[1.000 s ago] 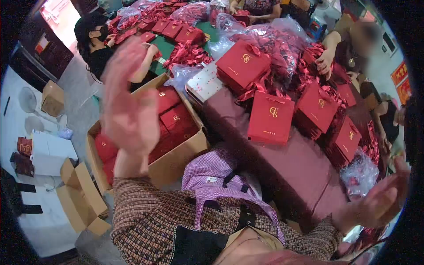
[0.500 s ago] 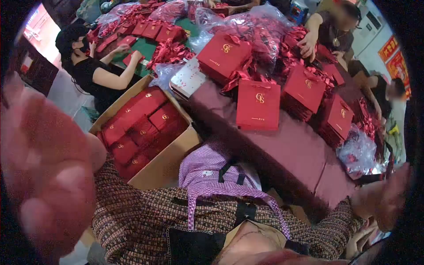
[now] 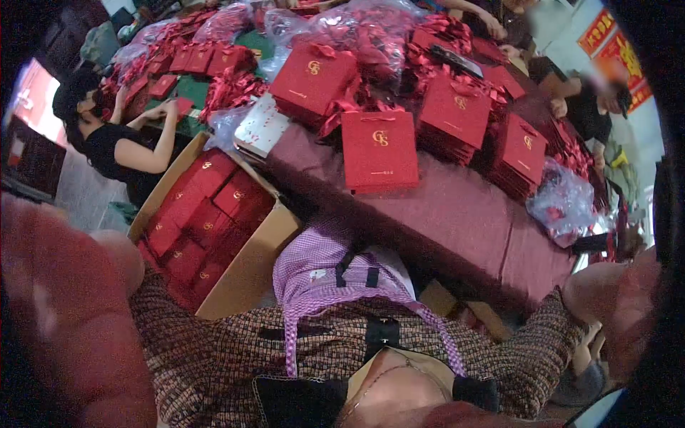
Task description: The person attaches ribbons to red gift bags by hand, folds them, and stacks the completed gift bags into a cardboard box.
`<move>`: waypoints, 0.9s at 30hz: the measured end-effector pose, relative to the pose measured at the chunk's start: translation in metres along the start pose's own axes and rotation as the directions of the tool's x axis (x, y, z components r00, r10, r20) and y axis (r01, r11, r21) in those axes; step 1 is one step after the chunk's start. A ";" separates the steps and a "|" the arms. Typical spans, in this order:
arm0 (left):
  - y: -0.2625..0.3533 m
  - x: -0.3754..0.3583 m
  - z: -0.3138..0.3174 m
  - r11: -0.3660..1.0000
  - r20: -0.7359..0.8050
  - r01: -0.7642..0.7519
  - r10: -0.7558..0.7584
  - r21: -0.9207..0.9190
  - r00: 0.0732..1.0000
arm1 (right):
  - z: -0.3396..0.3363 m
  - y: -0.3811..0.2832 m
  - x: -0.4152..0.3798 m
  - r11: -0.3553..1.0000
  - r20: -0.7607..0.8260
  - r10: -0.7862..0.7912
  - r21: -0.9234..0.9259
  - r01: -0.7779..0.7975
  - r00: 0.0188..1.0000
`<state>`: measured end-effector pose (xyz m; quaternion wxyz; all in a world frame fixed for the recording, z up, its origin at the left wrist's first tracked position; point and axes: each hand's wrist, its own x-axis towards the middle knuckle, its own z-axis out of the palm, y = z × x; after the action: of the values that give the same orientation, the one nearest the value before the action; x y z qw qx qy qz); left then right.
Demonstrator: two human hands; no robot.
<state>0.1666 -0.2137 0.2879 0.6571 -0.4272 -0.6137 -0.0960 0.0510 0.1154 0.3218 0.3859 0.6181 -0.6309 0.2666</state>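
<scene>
Very close to the camera, my left hand (image 3: 68,307) fills the left edge as a large blur, left of the cardboard box (image 3: 246,274) of red packets. At the far right edge my right hand (image 3: 631,307) is raised, also blurred, beyond the right end of the cloth-covered table (image 3: 457,221). The fingers of both hands are smeared, and nothing can be made out in them. A red gift bag (image 3: 379,151) with gold lettering lies at the table's near edge. Stacks of similar bags (image 3: 457,114) are beside it.
A person in black (image 3: 118,143) handles red packets at the left. Other people are at the far right side. Plastic-wrapped red bags and ribbons (image 3: 357,36) cover the back. A clear plastic bag (image 3: 562,200) sits at the table's right end, and a phone (image 3: 457,60) lies on ribbons.
The view has shifted, so the table and box appear further left. Both hands remain raised at the edges. A phone now shows on the ribbons, and the person behind has leaned away.
</scene>
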 end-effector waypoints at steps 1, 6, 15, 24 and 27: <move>0.001 0.001 -0.001 0.999 0.000 -0.015 0.015 -0.038 1.000 | -0.002 -0.001 -0.001 1.000 0.005 0.001 -0.004 -0.001 1.000; 0.005 0.002 0.004 0.985 -0.014 -0.048 0.047 -0.168 0.999 | -0.008 -0.001 -0.005 1.000 0.022 0.024 -0.016 -0.024 0.999; 0.007 0.007 0.011 0.981 0.003 -0.030 0.031 -0.189 1.000 | -0.009 0.000 -0.011 0.999 0.027 0.031 0.007 -0.032 0.999; 0.011 0.010 0.012 0.970 0.007 -0.031 0.034 -0.242 0.999 | -0.009 0.001 -0.013 0.999 0.031 0.033 0.025 -0.034 0.999; 0.011 0.010 0.009 0.961 0.008 -0.021 0.024 -0.276 1.000 | -0.009 0.001 -0.013 0.999 0.033 0.034 0.031 -0.035 0.999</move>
<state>0.1694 -0.1974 0.2906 0.5888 -0.5219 -0.5931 -0.1706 0.0502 0.1302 0.3163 0.3613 0.6171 -0.6435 0.2732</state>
